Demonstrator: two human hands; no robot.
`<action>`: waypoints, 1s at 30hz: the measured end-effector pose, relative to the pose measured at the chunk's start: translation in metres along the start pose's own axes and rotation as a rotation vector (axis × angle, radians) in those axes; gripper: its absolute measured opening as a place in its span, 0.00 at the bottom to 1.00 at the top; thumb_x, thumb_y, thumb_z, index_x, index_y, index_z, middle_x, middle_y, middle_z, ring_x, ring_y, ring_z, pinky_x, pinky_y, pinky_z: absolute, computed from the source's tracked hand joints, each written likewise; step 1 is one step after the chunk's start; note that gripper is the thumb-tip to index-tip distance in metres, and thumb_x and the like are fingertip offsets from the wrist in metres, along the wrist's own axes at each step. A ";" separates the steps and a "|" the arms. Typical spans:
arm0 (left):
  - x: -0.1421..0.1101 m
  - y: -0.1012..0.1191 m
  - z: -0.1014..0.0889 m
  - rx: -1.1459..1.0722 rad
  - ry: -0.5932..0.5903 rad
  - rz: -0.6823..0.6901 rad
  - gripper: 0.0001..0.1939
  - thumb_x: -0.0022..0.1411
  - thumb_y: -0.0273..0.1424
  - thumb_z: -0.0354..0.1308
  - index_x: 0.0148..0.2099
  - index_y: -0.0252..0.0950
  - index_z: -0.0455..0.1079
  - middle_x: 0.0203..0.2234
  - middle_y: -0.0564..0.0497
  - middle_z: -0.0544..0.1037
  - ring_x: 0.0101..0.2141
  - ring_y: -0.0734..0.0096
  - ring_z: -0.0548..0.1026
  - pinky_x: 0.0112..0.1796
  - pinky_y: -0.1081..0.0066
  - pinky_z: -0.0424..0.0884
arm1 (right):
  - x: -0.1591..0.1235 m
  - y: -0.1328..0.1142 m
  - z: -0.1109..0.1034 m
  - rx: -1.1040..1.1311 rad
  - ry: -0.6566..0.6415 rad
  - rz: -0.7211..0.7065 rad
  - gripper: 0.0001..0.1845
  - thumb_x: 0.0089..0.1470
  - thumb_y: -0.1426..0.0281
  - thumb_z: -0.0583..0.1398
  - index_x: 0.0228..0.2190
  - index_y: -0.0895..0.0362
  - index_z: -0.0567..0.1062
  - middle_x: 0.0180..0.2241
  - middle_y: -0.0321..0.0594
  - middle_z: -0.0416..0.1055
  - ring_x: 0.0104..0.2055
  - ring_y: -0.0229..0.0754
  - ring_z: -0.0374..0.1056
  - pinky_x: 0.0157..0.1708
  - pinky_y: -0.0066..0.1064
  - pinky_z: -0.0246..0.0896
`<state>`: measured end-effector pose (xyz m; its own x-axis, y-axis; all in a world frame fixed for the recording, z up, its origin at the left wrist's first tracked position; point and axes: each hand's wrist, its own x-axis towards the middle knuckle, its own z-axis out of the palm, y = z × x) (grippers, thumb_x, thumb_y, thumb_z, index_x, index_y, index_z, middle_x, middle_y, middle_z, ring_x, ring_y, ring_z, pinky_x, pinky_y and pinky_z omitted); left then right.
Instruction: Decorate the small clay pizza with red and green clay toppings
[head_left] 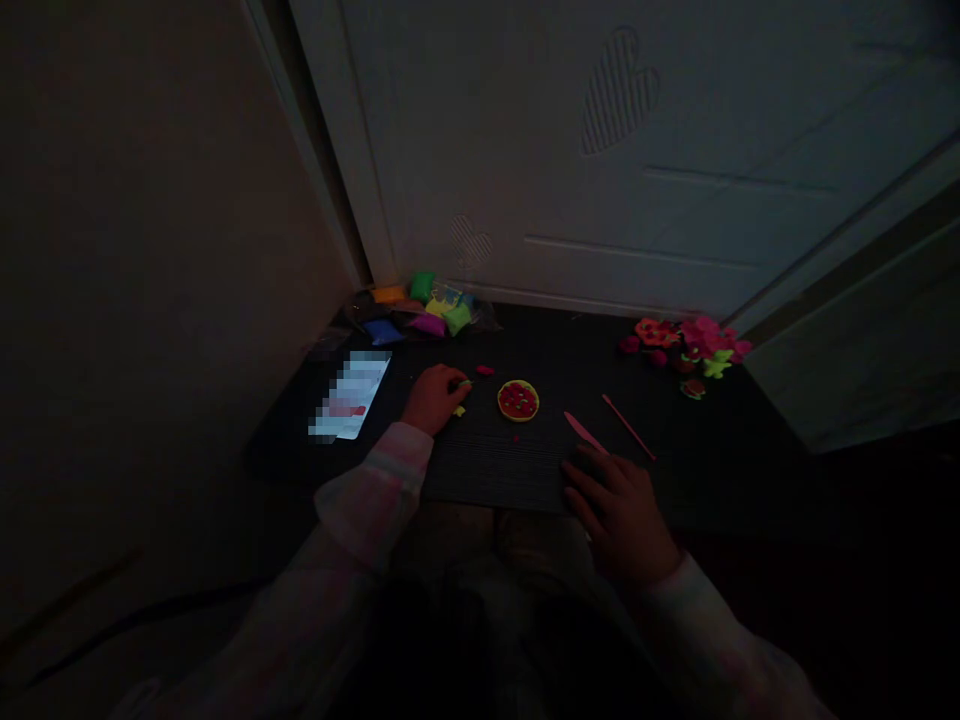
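Observation:
My left hand (436,398) is at the middle of the dark table, its thumb and fingertips closed on a small green piece of clay (466,383). Just below those fingers lies a small yellow piece of clay (459,411). A round clay pizza (518,401), with a yellow rim and red and green bits on top, sits to the right of this hand. Behind it is a pink-red lump of clay (485,371). At the front edge, my right hand (621,508) has its fingers apart, touching or just over the near end of a pink plastic knife (583,431).
A thin pink stick tool (628,427) lies right of the knife. Bags of coloured clay (427,310) are heaped at the back left, above a lit phone (364,390). Clay flowers (705,338) and small figures stand at the back right. A white door (525,150) rises behind.

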<state>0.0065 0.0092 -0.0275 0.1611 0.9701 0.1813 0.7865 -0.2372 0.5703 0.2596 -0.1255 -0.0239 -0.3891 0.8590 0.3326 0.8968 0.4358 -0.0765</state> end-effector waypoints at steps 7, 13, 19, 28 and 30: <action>-0.001 0.001 -0.001 0.001 -0.002 0.001 0.09 0.53 0.32 0.54 0.35 0.35 0.71 0.28 0.50 0.71 0.31 0.68 0.69 0.34 0.69 0.65 | 0.000 0.001 0.001 -0.001 0.030 0.058 0.15 0.53 0.67 0.52 0.41 0.57 0.72 0.46 0.48 0.65 0.43 0.48 0.60 0.38 0.42 0.57; 0.000 0.000 0.000 -0.001 -0.002 -0.003 0.09 0.53 0.32 0.54 0.36 0.34 0.71 0.29 0.49 0.72 0.32 0.67 0.69 0.34 0.68 0.65 | 0.000 0.007 0.000 0.007 0.054 0.066 0.15 0.54 0.68 0.51 0.41 0.59 0.71 0.45 0.49 0.65 0.43 0.48 0.60 0.38 0.41 0.58; 0.000 0.001 -0.001 0.000 -0.009 -0.002 0.09 0.53 0.32 0.54 0.35 0.34 0.71 0.28 0.49 0.72 0.31 0.67 0.69 0.34 0.68 0.65 | -0.001 0.009 -0.001 0.011 0.040 0.041 0.13 0.53 0.68 0.52 0.39 0.54 0.73 0.46 0.45 0.65 0.43 0.47 0.61 0.38 0.41 0.57; -0.001 0.001 -0.001 0.000 -0.002 0.006 0.09 0.53 0.32 0.53 0.35 0.35 0.71 0.28 0.50 0.71 0.32 0.67 0.69 0.34 0.68 0.65 | 0.001 0.009 -0.002 -0.018 0.012 0.022 0.13 0.53 0.67 0.53 0.39 0.54 0.73 0.45 0.45 0.66 0.42 0.46 0.61 0.37 0.40 0.55; -0.001 0.002 -0.001 0.001 -0.003 0.004 0.08 0.53 0.32 0.54 0.34 0.35 0.71 0.27 0.50 0.71 0.31 0.67 0.69 0.35 0.68 0.65 | 0.001 0.009 -0.004 -0.028 0.000 0.015 0.13 0.53 0.67 0.53 0.39 0.53 0.73 0.45 0.45 0.66 0.42 0.46 0.61 0.38 0.40 0.55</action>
<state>0.0071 0.0081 -0.0257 0.1658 0.9693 0.1813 0.7863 -0.2409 0.5689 0.2676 -0.1215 -0.0203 -0.3754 0.8653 0.3320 0.9081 0.4151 -0.0550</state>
